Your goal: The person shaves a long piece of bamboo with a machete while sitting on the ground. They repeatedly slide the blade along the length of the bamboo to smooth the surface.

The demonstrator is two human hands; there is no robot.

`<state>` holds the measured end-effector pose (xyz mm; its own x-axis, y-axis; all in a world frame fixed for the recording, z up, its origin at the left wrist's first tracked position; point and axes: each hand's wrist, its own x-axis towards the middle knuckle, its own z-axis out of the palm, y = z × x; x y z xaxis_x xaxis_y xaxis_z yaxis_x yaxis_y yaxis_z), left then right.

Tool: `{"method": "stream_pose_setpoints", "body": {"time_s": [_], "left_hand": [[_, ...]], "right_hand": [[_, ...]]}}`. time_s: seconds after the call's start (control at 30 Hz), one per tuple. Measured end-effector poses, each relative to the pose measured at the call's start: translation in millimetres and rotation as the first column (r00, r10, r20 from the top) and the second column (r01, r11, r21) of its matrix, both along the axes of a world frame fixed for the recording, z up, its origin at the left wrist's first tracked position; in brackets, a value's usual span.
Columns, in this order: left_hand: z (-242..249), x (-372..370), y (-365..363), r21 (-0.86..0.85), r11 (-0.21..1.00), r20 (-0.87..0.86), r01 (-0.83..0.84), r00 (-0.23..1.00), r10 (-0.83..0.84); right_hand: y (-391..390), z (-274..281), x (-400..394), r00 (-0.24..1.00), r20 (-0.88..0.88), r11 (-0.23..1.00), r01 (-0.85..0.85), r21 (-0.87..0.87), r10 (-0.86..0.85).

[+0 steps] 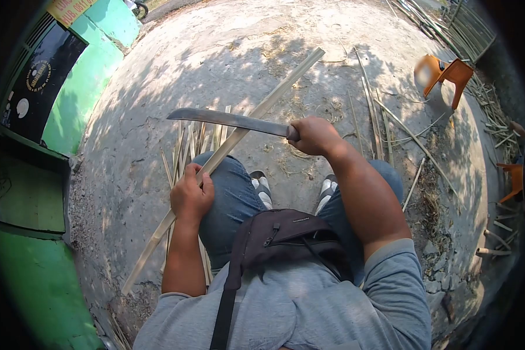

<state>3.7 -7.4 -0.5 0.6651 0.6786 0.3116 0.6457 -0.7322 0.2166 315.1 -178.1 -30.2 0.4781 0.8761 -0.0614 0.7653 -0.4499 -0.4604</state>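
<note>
- A green wall (84,76) with a black panel stands at the far left, beside the concrete ground (227,52).
- The bamboo strip (245,125) is long, pale and flat; it runs slantwise from low left, across the left knee, up toward the far ground.
- The left hand (191,195) is clenched around the strip, resting on the left knee.
- More thin slats (192,140) lie on the ground just beyond that knee.
- The machete (230,120) has a long grey blade pointing left, lying across the strip.
- The right hand (315,135) is closed tight on the machete's handle.
- An orange chair (443,73) stands far right among scattered bamboo.
</note>
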Motion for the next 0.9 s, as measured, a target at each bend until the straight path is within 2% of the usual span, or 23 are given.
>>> {"method": "stream_pose_setpoints", "body": {"time_s": [0.23, 0.33, 0.53, 0.63, 0.9], "left_hand": [[-3, -1, 1, 0.018, 1.000, 0.006, -0.001, 1.000, 0.000], [-1, 0, -1, 0.006, 1.000, 0.021, 0.004, 1.000, -0.004], [-1, 0, -1, 0.020, 0.999, 0.043, 0.032, 0.999, -0.033], [0, 0, -2, 0.030, 0.999, 0.049, 0.040, 0.998, -0.041], [-2, 1, -1, 0.051, 0.997, 0.058, 0.055, 0.997, -0.058]], "right_hand": [[0, -3, -1, 1.000, 0.011, 0.998, -0.008, 0.064, 0.008], [1, -1, -1, 1.000, 0.018, 1.000, 0.013, -0.003, -0.013], [1, -4, -1, 1.000, -0.004, 0.999, -0.005, 0.045, 0.006], [4, -3, -2, 1.000, -0.009, 1.000, 0.003, -0.019, -0.003], [3, -16, 0, 1.000, -0.017, 0.996, 0.004, 0.089, -0.002]]}}
